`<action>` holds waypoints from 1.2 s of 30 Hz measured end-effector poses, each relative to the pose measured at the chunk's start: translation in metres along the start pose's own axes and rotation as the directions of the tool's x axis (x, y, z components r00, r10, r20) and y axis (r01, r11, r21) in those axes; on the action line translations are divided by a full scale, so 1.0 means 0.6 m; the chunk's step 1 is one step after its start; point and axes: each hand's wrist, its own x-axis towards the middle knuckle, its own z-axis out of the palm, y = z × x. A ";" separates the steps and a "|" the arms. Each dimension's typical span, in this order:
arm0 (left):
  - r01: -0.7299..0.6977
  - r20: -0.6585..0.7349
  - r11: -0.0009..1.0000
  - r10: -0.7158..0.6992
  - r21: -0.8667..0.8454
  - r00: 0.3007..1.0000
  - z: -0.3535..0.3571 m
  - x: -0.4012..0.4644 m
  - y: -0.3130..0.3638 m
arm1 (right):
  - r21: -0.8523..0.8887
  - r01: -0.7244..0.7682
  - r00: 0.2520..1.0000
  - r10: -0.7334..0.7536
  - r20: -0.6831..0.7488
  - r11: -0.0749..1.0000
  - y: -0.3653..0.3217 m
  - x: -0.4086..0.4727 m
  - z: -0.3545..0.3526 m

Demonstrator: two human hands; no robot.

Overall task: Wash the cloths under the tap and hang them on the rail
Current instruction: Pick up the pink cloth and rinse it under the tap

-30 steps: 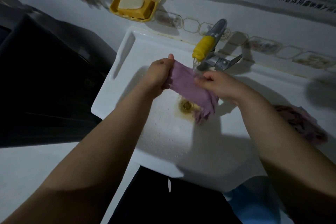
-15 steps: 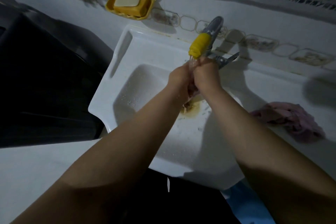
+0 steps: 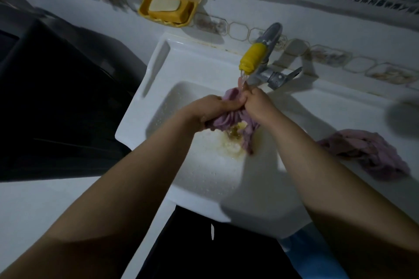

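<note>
Here the fingers point(image 3: 229, 104) of the left hand point(image 3: 208, 108) are curled round a bunched purple cloth point(image 3: 226, 120), and the right hand point(image 3: 256, 103) grips the same cloth just beside it, so the two hands nearly touch over the middle of the basin. The cloth is wrung into folds between them; one end pokes up behind the knuckles and a longer tail hangs down to the right of the stained drain point(image 3: 234, 131). A thin stream of water falls from the yellow nozzle point(image 3: 251, 59) of the tap point(image 3: 269, 38) onto the top of the cloth, or perhaps onto the right thumb; the blur makes that hard to settle. The white sink point(image 3: 158, 88) is beaded with droplets on its inner wall. On the worktop point(image 3: 340, 106) to the right lies a second cloth point(image 3: 367, 154), pinkish and crumpled, well apart from the hands. Up on the tiled wall hangs a yellow soap dish point(image 3: 167, 16) with a pale bar of soap point(image 3: 164, 4) in it.
</note>
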 end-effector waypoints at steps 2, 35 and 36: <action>-0.083 -0.071 0.991 0.076 -0.107 0.995 -0.015 -0.005 0.005 | -0.003 -0.057 0.997 0.057 0.050 0.998 0.004 -0.012 -0.015; -0.071 -0.278 0.636 -0.232 -0.768 0.932 0.043 0.048 0.004 | 0.094 -0.039 0.976 0.058 -0.209 0.995 -0.004 -0.020 0.066; -0.058 -0.244 0.635 -0.209 -0.771 0.947 0.048 0.042 -0.002 | 0.079 -0.055 0.978 0.069 -0.196 0.995 0.003 -0.010 0.062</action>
